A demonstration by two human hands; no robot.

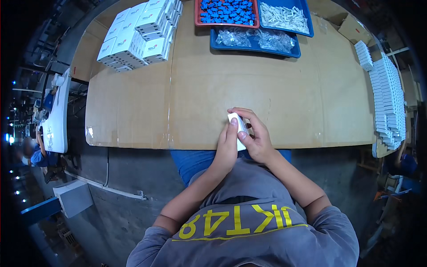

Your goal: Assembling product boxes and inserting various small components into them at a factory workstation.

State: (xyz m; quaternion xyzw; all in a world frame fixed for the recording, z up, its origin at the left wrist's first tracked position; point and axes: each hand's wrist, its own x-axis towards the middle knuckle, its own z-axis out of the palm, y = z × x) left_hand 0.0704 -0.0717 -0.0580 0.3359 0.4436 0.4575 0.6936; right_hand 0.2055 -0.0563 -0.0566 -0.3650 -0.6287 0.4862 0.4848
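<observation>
Close to my body, at the table's front edge, I hold a small white box (234,117) between both hands. My left hand (227,140) grips its left side, with the thumb lying along the top. On the other side my right hand (257,138) wraps round it, fingers curled over the far end and thumb pressed near the middle. Much of the box is hidden under my fingers, so I cannot tell whether its end flap is closed.
A cardboard-covered table (204,98) spreads ahead. White boxes (133,38) are stacked at its far left. A red tray (197,18) of blue pieces, a blue tray (310,26) of white pieces and another blue tray (253,50) of clear bags stand far off. More boxes (386,95) line the right.
</observation>
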